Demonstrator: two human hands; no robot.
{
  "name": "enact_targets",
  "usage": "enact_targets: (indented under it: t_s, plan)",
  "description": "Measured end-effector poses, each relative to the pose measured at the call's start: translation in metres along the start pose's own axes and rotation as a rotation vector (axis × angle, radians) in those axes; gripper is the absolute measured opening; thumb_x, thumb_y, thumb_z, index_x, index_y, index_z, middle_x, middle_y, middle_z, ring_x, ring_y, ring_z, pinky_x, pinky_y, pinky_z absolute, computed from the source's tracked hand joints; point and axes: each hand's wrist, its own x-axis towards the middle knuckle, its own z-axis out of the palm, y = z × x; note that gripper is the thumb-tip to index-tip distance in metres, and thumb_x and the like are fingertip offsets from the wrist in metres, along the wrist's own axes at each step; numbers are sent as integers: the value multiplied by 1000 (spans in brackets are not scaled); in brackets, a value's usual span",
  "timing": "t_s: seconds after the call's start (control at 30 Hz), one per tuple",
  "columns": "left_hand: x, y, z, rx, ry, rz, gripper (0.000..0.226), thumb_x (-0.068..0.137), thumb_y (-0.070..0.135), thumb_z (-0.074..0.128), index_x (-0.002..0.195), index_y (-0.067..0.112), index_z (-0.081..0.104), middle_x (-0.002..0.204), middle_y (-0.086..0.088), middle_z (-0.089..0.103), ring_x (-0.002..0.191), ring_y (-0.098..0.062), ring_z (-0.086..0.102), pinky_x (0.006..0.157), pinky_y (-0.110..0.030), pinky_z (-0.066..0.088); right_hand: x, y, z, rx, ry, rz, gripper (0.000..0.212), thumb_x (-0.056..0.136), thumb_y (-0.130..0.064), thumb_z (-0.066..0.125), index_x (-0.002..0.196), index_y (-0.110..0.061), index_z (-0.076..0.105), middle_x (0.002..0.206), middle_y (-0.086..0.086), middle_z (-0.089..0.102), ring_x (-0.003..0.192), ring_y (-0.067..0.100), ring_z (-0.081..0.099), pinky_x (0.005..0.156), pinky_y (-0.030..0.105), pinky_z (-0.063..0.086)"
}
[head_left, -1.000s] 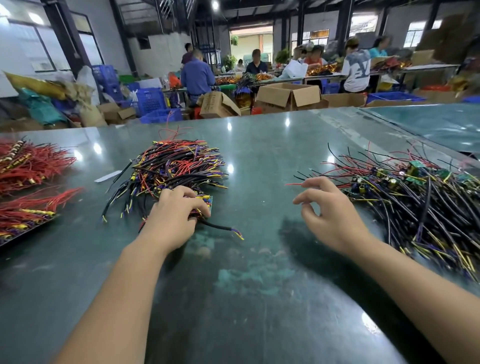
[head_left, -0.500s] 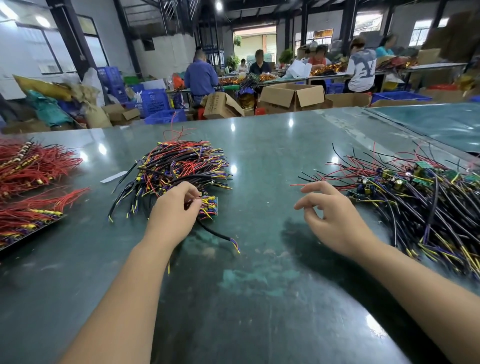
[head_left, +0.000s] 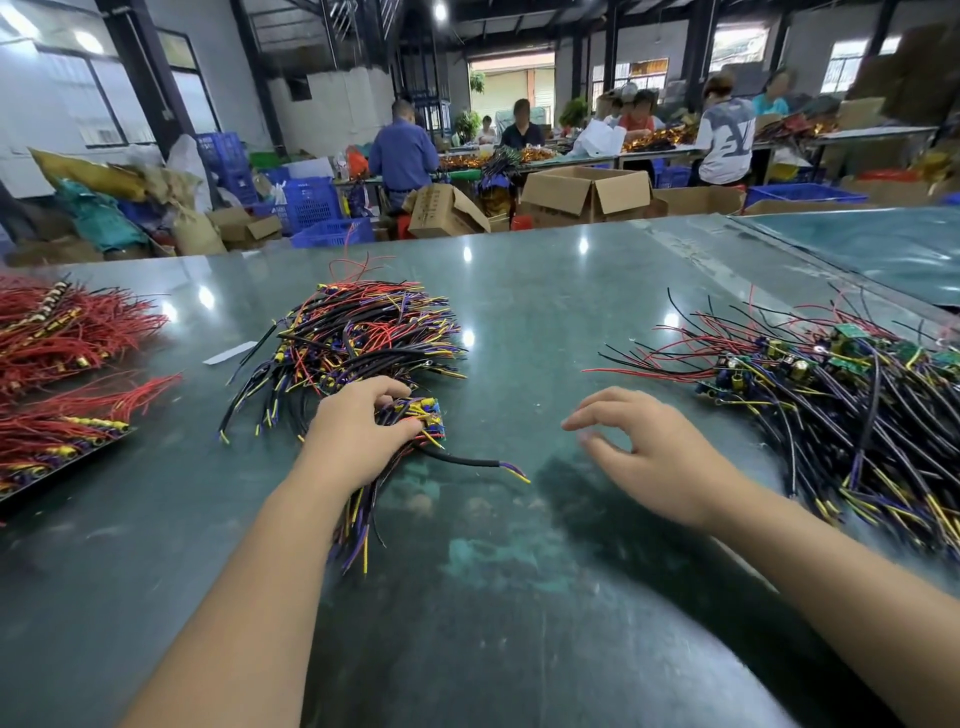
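My left hand (head_left: 358, 436) grips a small bundle of wired circuit boards (head_left: 423, 415) at the near edge of a pile of black, red, yellow and purple wires (head_left: 358, 338); loose wire ends trail toward me under the wrist. One black cable (head_left: 467, 461) sticks out to the right of the bundle. My right hand (head_left: 649, 447) hovers over the green table (head_left: 519, 571) with fingers loosely curled and holds nothing. A second pile of wires with green circuit boards (head_left: 841, 384) lies to its right.
Red wire bundles (head_left: 67, 332) lie at the left, some on a dark tray (head_left: 62, 457). A white strip (head_left: 228, 353) rests by the middle pile. Beyond the table's far edge stand cardboard boxes (head_left: 582, 192), blue crates (head_left: 311, 202) and several people at other benches.
My left hand has closed further round the board bundle and drawn it slightly toward me. My right hand has shifted left, away from the right pile.
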Motion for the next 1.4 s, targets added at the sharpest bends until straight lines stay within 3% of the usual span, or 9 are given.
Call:
enact_targets:
  t_s: [0.13, 0.33, 0.53, 0.63, 0.7, 0.9, 1.17, 1.27, 1.4]
  plan:
    - [-7, 17, 14, -321, -102, 86, 23, 78, 11, 76, 94, 26, 68, 97, 1, 70, 94, -10, 63, 90, -30, 48, -4, -17, 9, -121, -232, -50, 43, 86, -58, 53, 114, -29, 67, 108, -12, 62, 103, 12, 50, 92, 26, 40]
    - [-11, 32, 31, -685, 23, 37, 24, 84, 3, 68, 87, 27, 66, 91, 1, 68, 86, -10, 62, 80, -19, 49, -3, -21, 2, -94, -128, -27, 26, 94, -39, 52, 89, -18, 68, 76, -2, 61, 76, 20, 55, 74, 40, 49]
    - [-16, 38, 37, -722, 50, 61, 25, 85, 0, 66, 89, 25, 65, 95, 1, 68, 88, -10, 61, 82, -21, 49, -6, -28, -3, 260, -396, 154, 46, 84, -58, 53, 92, -17, 71, 73, 1, 67, 63, 9, 56, 61, 20, 43]
    - [-21, 47, 40, -829, 18, 108, 25, 86, 1, 65, 92, 25, 66, 95, 7, 69, 82, 1, 63, 74, -14, 49, -1, -26, -3, 647, -178, 352, 30, 92, -36, 56, 114, -17, 65, 99, 3, 71, 83, 9, 65, 78, 23, 47]
    - [-25, 53, 44, -912, 10, 127, 25, 86, -1, 64, 95, 22, 66, 88, 13, 71, 76, 8, 63, 68, -9, 47, 1, -23, -5, 906, -114, 450, 54, 84, -29, 63, 135, -23, 48, 122, 3, 64, 104, 15, 65, 96, 31, 47]
    - [-27, 56, 39, -944, -28, 147, 33, 84, -4, 65, 101, 23, 64, 103, 9, 71, 90, -8, 64, 84, -26, 51, -4, -6, -47, 1226, -749, 399, 90, 63, -50, 80, 140, -22, 42, 143, -8, 49, 132, 13, 45, 112, 37, 29]
    - [-41, 64, 41, -942, -289, 250, 36, 82, 5, 69, 113, 22, 61, 116, 0, 64, 88, -10, 66, 76, -20, 52, 3, -13, -18, 1120, -226, 312, 37, 84, -24, 58, 114, -3, 66, 110, 12, 70, 96, 16, 65, 76, 20, 53]
    - [-40, 63, 42, -854, -302, 197, 37, 83, 31, 62, 119, 22, 59, 116, 0, 62, 89, -2, 64, 78, -15, 49, 2, -13, -14, 1141, -222, 286, 31, 85, -17, 57, 110, -3, 68, 107, 13, 70, 95, 16, 67, 77, 22, 53]
    - [-39, 64, 43, -933, -475, 63, 28, 93, 20, 55, 117, 9, 61, 103, -7, 70, 84, -11, 65, 73, -23, 52, 2, -14, -14, 1138, -272, 281, 28, 87, -18, 57, 109, -6, 70, 106, 12, 71, 93, 18, 68, 79, 24, 54]
